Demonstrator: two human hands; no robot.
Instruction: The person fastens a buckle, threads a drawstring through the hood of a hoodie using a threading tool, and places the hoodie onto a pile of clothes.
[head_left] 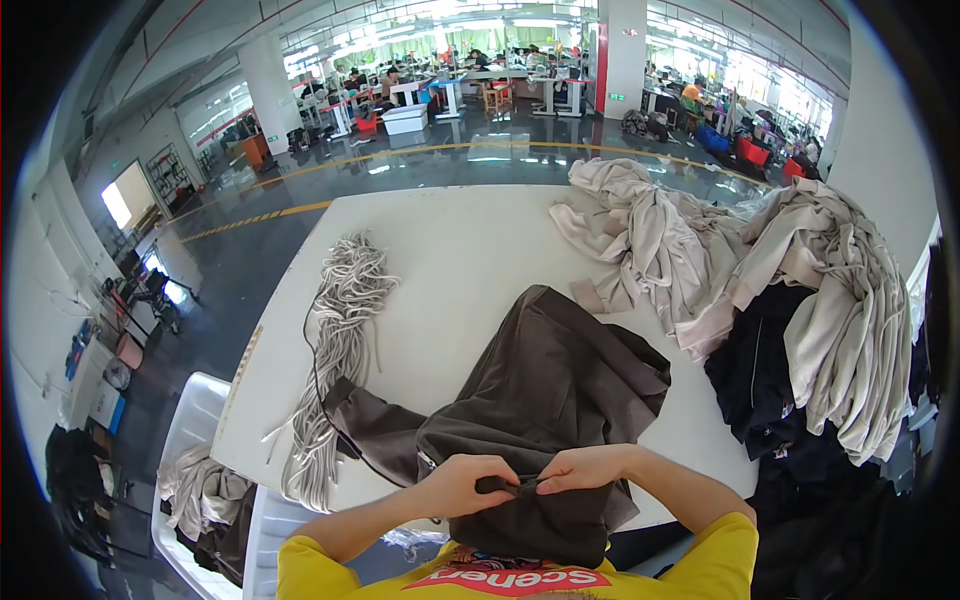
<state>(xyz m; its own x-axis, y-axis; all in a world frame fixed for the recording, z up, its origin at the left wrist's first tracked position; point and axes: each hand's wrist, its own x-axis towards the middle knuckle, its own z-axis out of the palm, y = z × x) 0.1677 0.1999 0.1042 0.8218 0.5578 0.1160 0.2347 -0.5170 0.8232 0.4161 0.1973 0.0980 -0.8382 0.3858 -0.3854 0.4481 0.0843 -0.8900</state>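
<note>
A dark brown jacket [540, 380] lies rumpled on the white table and hangs over its front edge towards my body. One sleeve [375, 430] stretches left, and a small metal zip part shows near its base. My left hand [468, 486] pinches the jacket's edge at a dark opening. Close beside it, my right hand [580, 469] grips the same edge between thumb and fingers. Whether a cord or only fabric is between the fingertips is too small to make out. A long bundle of grey-beige cords [345, 330] lies left of the jacket, with a thin dark cord along it.
Beige garments [650, 220] lie heaped at the table's [440, 240] back right. More beige garments [840, 290] and dark ones [760, 370] are piled at the right. A white plastic bin [195, 400] with clothes stands at the lower left. People work at machines across the floor.
</note>
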